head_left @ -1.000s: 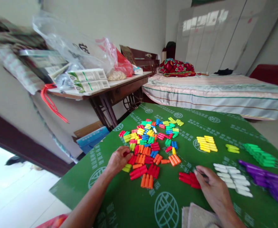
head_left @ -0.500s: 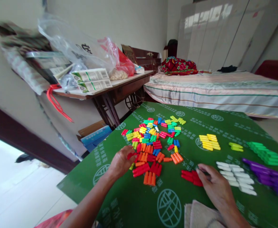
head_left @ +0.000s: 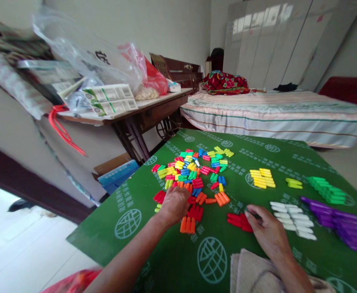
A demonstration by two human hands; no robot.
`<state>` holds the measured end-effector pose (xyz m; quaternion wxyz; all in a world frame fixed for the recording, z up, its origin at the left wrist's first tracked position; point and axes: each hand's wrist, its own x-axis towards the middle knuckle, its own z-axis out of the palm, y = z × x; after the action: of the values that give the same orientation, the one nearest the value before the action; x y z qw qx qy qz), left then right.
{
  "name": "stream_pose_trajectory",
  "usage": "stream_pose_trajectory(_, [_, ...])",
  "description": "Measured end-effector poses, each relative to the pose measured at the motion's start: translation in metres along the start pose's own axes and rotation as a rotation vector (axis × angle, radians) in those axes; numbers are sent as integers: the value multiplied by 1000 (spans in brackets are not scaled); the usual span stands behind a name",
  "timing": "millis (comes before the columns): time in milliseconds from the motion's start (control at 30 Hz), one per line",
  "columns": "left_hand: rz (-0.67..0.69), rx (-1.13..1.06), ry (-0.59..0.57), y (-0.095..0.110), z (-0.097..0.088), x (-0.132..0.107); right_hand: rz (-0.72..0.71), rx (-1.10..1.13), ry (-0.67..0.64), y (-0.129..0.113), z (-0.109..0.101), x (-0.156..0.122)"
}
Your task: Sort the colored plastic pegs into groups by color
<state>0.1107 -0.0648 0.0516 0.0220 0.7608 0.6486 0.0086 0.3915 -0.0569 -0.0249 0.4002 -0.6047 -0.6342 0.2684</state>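
Observation:
My left hand reaches palm down over the near part of a mixed pile of small coloured plastic caps. Its fingertips are hidden behind the back of the hand, among orange and red caps. Just left of it lie a few red caps; orange caps stand in a row on its near side. My right hand rests on the green board, thumb and forefinger curled against the right end of a small red cap group. White pieces lie in rows to the right of that hand.
Sorted yellow caps, yellow-green caps, green caps and long purple pieces lie on the right of the green board. A beige cloth sits at the near edge. Behind are a cluttered sewing table and a bed.
My left hand has moved right, from the red caps at the pile's left edge to over the orange and red ones. My right hand stays by the red group. The view has shifted slightly.

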Motion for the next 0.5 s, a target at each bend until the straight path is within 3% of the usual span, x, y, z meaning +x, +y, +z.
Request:
stream_pose_trajectory(267, [8,55,-47,6,-2,6,25,3,-4,-3,-1,0])
stream_pose_trajectory(500, [51,46,1,2,2,7,31,22,-10,-2,-1,1])
